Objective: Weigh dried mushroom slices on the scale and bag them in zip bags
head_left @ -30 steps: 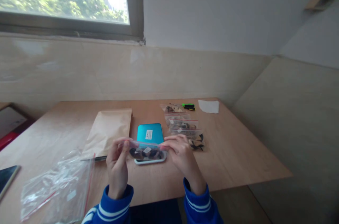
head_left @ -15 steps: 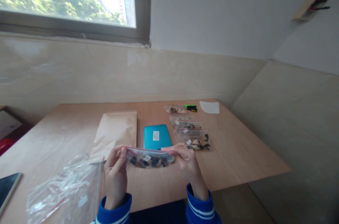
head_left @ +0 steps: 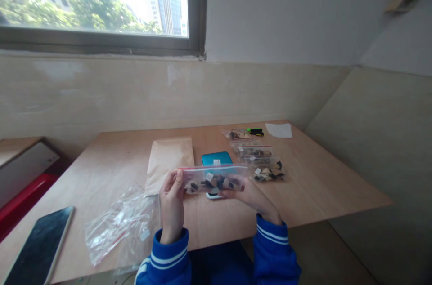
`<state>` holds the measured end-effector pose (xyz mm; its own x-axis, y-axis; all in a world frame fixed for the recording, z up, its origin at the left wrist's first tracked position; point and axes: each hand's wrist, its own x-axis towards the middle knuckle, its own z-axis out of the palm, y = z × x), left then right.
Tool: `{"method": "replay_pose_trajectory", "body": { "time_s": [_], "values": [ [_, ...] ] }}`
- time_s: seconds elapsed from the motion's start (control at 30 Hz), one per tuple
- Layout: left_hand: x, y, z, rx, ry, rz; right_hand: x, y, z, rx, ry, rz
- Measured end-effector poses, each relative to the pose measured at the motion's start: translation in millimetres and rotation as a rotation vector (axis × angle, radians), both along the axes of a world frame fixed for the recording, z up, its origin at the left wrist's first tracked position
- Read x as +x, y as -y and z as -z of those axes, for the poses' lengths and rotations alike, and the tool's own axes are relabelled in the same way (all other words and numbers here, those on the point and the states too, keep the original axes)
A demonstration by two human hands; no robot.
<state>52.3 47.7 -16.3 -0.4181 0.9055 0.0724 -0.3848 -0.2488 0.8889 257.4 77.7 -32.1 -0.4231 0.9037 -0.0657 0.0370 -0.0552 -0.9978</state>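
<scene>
A clear zip bag (head_left: 214,179) with a red seal strip, holding dark and tan pieces and a small white label, is up in front of me. My left hand (head_left: 173,193) pinches its left end near the seal. At the lower right part of the bag, my right hand (head_left: 248,193) grips it with fingers closed around the edge. Behind the bag lies a teal box (head_left: 211,158) with a white label, partly covered by it. A brown paper envelope (head_left: 168,157) rests just beyond my left hand. Clear plastic bags (head_left: 124,222) are heaped left of my left wrist.
Several filled zip bags (head_left: 268,171) lie in a row at right. Green and black handled tools (head_left: 255,131) sit behind them, beside white paper (head_left: 278,130). A phone-like tablet (head_left: 40,247) lies at the left edge, with a red stool (head_left: 29,204) beyond the table (head_left: 313,186).
My right hand has moved from the seal strip down to the bag's lower right part. The bag is raised and faces me more. The view has turned left.
</scene>
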Motion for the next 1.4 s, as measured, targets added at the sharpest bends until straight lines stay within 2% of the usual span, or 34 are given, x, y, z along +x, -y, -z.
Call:
{"method": "replay_pose_trajectory", "body": {
  "time_s": [0.07, 0.13, 0.27, 0.33, 0.4, 0.47, 0.53, 0.6, 0.7, 0.83, 0.93, 1.0, 1.07, 1.1, 1.13, 1.2, 1.23, 1.27, 1.33, 1.4],
  "values": [
    [-1, -2, 6.0, -0.021, -0.221, 0.088, 16, 2, 0.1, -0.024, 0.000, 0.109],
    [-4, -4, 15.1, -0.011, -0.450, 0.088, 32, 6, 3.7, -0.038, -0.009, 0.211],
    [-20, -5, 38.9, -0.020, -0.941, -0.161, 65, 15, 15.5, -0.035, 0.025, 0.415],
    [-30, -3, 49.5, -0.145, -1.145, -0.214, 83, 21, 22.0, -0.062, 0.053, 0.494],
    [-39, -2, 56.8, -0.325, -1.312, -0.193, 101, 27, 29.8, -0.074, 0.102, 0.559],
    [-47, -2, 61.2, -0.434, -1.418, -0.156, 119, 31, 39.9, -0.072, 0.160, 0.631],
    [-55, -3, 64.1, -0.472, -1.467, -0.148, 135, 31, 52.1, -0.060, 0.188, 0.713],
    [-63, -5, 66.9, -0.452, -1.484, -0.161, 146, 27, 64.5, -0.018, 0.173, 0.856],
    [-77, -11, 70.4, -0.337, -1.465, -0.149, 151, 16, 78.6, 0.107, 0.167, 1.115],
    [-88, -17, 63.9, -0.262, -1.365, -0.143, 139, 6, 86.4, 0.316, 0.308, 1.229],
    [-86, -20, 45.5, -0.219, -1.356, -0.225, 123, 2, 90.7, 0.430, 0.636, 1.292],
    [-81, -23, 29.0, -0.189, -1.368, -0.293, 113, -1, 92.7, 0.378, 0.804, 1.313],
    [-75, -25, 12.0, -0.153, -1.386, -0.350, 102, -4, 89.1, 0.299, 0.841, 1.358],
    [-73, -27, 4.2, -0.132, -1.400, -0.371, 96, -5, 83.6, 0.305, 0.823, 1.385],
    [-70, -28, -2.8, -0.112, -1.415, -0.385, 89, -5, 75.4, 0.359, 0.781, 1.391],
    [-65, -29, -13.6, -0.080, -1.437, -0.386, 67, -2, 51.1, 0.551, 0.625, 1.279],
    [-62, -30, -17.2, -0.068, -1.435, -0.372, 51, 1, 36.4, 0.634, 0.502, 1.093],
    [-59, -30, -19.9, -0.055, -1.424, -0.353, 33, 6, 21.5, 0.652, 0.374, 0.884],
    [-53, -28, -22.8, -0.021, -1.370, -0.306, -10, 17, -4.7, 0.619, 0.225, 0.503],
    [-47, -26, -23.7, 0.036, -1.290, -0.258, -54, 26, -21.1, 0.710, 0.197, 0.271]
  ]
}}
